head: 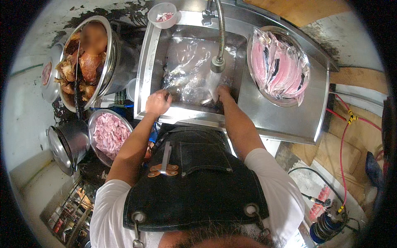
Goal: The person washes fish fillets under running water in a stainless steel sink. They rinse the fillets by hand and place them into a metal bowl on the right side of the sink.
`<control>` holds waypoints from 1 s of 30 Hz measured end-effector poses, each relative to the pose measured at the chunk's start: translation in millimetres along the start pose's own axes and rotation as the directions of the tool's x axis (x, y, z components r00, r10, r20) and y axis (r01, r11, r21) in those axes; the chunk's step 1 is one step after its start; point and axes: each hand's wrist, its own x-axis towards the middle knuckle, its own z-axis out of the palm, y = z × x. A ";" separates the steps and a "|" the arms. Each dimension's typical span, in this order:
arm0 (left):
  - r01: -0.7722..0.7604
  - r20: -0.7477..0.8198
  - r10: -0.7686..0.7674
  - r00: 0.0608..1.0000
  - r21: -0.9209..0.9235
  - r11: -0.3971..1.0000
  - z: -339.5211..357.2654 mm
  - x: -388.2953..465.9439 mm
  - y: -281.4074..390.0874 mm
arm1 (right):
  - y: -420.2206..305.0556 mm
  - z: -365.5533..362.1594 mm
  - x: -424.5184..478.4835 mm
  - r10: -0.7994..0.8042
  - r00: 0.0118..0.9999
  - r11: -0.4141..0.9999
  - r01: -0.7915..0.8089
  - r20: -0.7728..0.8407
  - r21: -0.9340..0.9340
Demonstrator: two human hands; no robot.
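Water runs from the flexible tap hose (218,63) into a stainless steel sink (148,71) filled with water. Under the rippling surface lie pale, shiny shapes that look like fish; glare blurs them. My right hand (222,92) reaches into the sink beside the stream, its fingers partly hidden by water, so its grasp cannot be told. Near the sink's left front corner, my left hand (158,102) is loosely curled above the inner edge, with no object visible in it. On the drainboard at right, a metal bowl (273,102) holds several opened pink fish (282,68).
A clear plastic tub (162,23) with small scraps stands on the back left corner. Left of the sink are a large metal bowl (108,46) of browned cooked meat, a bowl of raw pale-pink meat (111,133) and a lidded steel pot (66,148). Red hoses (342,155) run at right.
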 end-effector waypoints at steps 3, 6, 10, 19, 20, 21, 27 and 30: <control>0.051 -0.030 -0.050 0.998 0.013 0.999 -2.2 -14.1 -10.1 | -16.0 35.0 -19.0 0.127 0.992 0.988 -0.127 -0.001 -0.088; -0.018 -0.053 0.016 0.998 -0.045 0.999 1.3 -2.8 -2.8 | -2.1 9.8 -4.0 0.188 0.977 0.969 -0.202 0.102 0.145; -0.026 -0.039 0.025 0.999 -0.022 0.999 8.7 3.1 -2.3 | -3.3 5.3 -18.0 0.382 0.910 0.916 -0.396 0.160 0.067; 0.059 0.063 -0.059 0.996 -0.006 0.998 -7.1 -5.8 -1.5 | -1.5 5.9 -24.1 0.320 0.863 0.866 -0.434 0.391 0.249; 0.025 0.057 -0.024 0.998 -0.023 0.999 -9.9 1.0 7.5 | 6.6 -7.4 -3.8 0.326 0.858 0.836 -0.458 0.396 0.304; -0.022 0.046 0.024 0.999 -0.047 0.999 -11.3 9.4 18.3 | 11.5 -29.2 13.1 0.324 0.859 0.797 -0.474 0.396 0.375; 0.081 0.029 -0.081 0.996 -0.028 0.996 -4.4 -11.4 -13.6 | -46.9 34.2 -63.4 -0.069 0.988 0.991 0.052 0.139 0.122; 0.212 0.175 -0.186 0.967 -0.142 0.967 -5.0 9.6 8.2 | -83.1 3.9 -96.5 -0.255 0.959 0.952 0.227 0.122 0.205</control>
